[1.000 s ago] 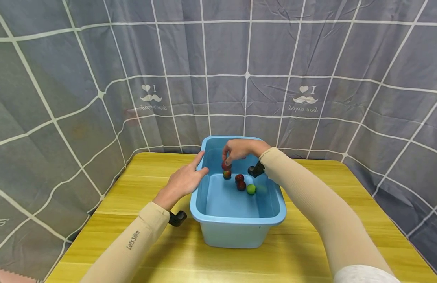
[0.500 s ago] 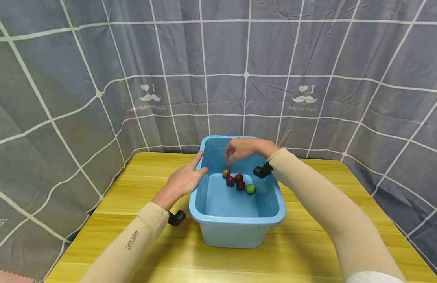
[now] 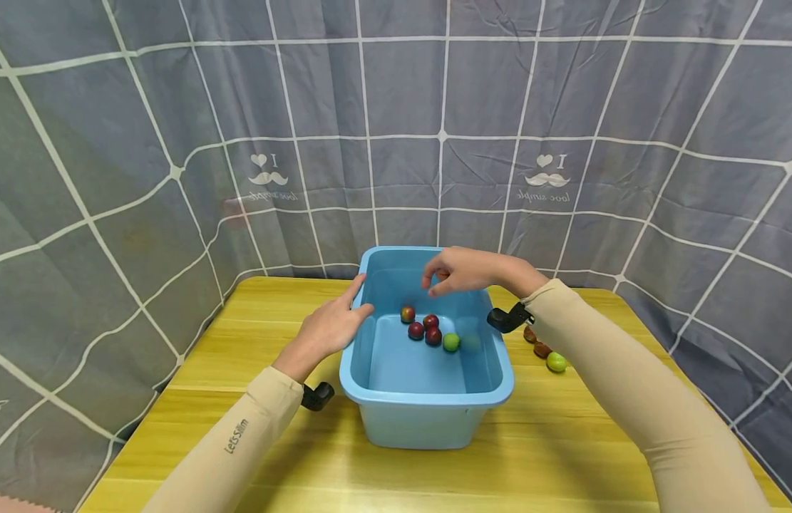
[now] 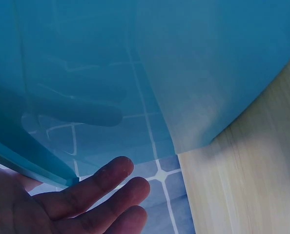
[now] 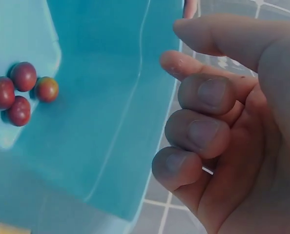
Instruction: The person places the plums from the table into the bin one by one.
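Observation:
A light blue plastic basin [image 3: 428, 399] stands on the table. My left hand [image 3: 325, 328] rests on its left rim, thumb on the inner side; in the left wrist view the other fingers [image 4: 120, 195] stretch out loosely outside the wall. Above the right part of the basin hovers my right hand [image 3: 466, 271], holding nothing, fingers loosely curled with thumb and index finger apart. Beneath it, on the basin's floor, several small dark red fruits like plums [image 3: 415, 330] lie clustered, one of them yellowish red [image 5: 47, 89]. Close to their right lies a small round green fruit [image 3: 451, 342].
On the wooden table [image 3: 274, 299], right of the basin, lie two small brown round things [image 3: 541, 350] and another green fruit [image 3: 556, 363], partly beside my right sleeve [image 3: 614, 385]. A grey curtain [image 3: 402, 171] with white lines hangs behind and at both sides.
My right hand let go of a red fruit, which now lies with the others in the basin. The empty hand has moved to the right, uncovering things on the table. My left hand stays put.

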A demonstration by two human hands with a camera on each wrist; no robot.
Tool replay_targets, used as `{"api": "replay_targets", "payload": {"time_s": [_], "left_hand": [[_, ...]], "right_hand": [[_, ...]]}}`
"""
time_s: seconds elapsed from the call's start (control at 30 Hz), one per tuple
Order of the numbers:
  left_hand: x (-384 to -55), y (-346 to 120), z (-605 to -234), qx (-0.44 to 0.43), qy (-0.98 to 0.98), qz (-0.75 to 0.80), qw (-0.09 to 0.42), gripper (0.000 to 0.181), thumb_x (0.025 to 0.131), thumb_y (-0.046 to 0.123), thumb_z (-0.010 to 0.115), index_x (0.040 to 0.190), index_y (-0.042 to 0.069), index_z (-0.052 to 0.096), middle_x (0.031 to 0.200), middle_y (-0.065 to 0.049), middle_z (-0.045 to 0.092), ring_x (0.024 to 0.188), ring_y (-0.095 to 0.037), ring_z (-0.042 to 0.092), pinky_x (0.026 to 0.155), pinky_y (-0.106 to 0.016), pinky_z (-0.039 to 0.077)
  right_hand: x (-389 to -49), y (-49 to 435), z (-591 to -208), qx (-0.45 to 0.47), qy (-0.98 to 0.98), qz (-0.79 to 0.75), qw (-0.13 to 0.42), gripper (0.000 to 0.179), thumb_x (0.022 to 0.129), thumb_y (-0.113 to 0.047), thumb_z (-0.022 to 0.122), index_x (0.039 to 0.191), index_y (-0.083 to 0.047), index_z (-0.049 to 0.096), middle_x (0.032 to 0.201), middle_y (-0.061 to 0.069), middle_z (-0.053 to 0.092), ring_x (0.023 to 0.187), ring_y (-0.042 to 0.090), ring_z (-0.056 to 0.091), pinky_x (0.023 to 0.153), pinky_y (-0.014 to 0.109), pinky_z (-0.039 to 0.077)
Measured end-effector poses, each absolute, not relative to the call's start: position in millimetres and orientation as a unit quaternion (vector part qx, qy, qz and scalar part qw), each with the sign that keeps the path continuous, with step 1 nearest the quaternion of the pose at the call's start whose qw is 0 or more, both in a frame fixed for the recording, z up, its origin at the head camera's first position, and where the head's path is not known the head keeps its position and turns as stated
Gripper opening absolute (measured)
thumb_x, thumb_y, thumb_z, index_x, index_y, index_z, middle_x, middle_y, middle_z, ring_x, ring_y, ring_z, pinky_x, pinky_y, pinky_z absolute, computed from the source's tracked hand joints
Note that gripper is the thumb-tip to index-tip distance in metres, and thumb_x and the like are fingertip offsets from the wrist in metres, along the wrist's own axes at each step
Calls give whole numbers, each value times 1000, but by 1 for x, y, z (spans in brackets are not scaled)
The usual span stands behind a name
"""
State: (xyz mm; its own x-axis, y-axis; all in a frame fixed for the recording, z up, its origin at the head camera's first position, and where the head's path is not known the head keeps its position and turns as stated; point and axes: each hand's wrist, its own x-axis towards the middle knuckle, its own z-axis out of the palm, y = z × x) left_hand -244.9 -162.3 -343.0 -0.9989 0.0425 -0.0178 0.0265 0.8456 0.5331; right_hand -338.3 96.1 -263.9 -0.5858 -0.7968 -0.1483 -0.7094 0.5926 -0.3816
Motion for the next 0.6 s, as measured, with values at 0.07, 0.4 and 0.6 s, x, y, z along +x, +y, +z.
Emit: {"api": "replay_targets", "payload": {"time_s": [0.07,0.4,0.6], "left_hand": [[-245,-162,-342,17,960,278,14,71,100,54,38,163,39,9,156,-14,45,111,-37,64,66,-41,50],[-243,-162,-342,21,960,279,12,71,100,53,38,163,37,9,157,-15,43,117,-39,62,70,-44,51],[-244,-163,-342,22,959,283,13,70,101,53,38,163,37,9,157,-15,43,118,-40,62,72,-46,52]], "right_hand": [[-335,102,-263,-432,878,-150,145,19,97,-25,67,112,-15,72,59,-4,37,54,12,34,61,30,35],[-318,136,-267,-420,880,-190,115,19,98,-25,66,114,-17,72,62,-4,43,57,12,39,62,29,38],[-310,155,-275,-407,881,-220,100,20,98,-24,65,115,-15,71,63,-3,45,57,12,41,67,31,43]]}}
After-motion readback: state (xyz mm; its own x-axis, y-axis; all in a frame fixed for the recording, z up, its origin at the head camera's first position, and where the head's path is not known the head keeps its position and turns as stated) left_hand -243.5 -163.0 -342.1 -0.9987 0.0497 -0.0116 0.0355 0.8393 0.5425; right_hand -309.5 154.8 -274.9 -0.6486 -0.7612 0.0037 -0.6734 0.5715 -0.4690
